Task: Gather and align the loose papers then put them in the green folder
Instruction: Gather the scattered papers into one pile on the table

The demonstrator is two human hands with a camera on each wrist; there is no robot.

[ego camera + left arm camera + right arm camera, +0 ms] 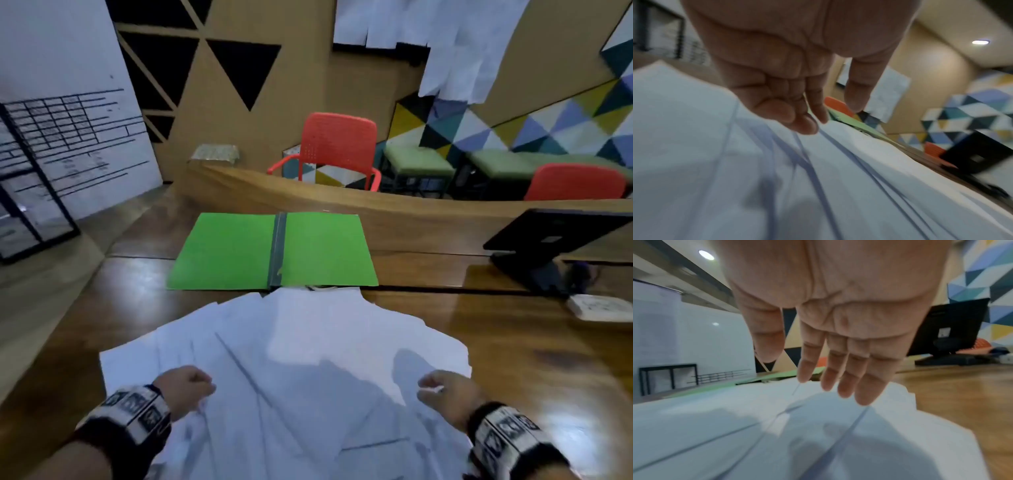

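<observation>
Several loose white papers (284,356) lie fanned out and overlapping on the wooden table (527,363), close to me. Just beyond them the green folder (233,253) lies open and flat, dark spine in its middle. My left hand (190,387) hovers over the left part of the sheets; in the left wrist view the left hand (830,116) has loosely curled fingers pointing down at the papers (838,178) and holds nothing. My right hand (440,390) is over the right part; in the right wrist view the right hand (803,373) shows relaxed, nearly straight fingers just above the papers (735,426).
A black monitor (548,240) stands at the right of the table, with a white box (599,308) in front of it. A raised wooden ledge (411,212) runs behind the folder. Red chairs (339,147) stand beyond it.
</observation>
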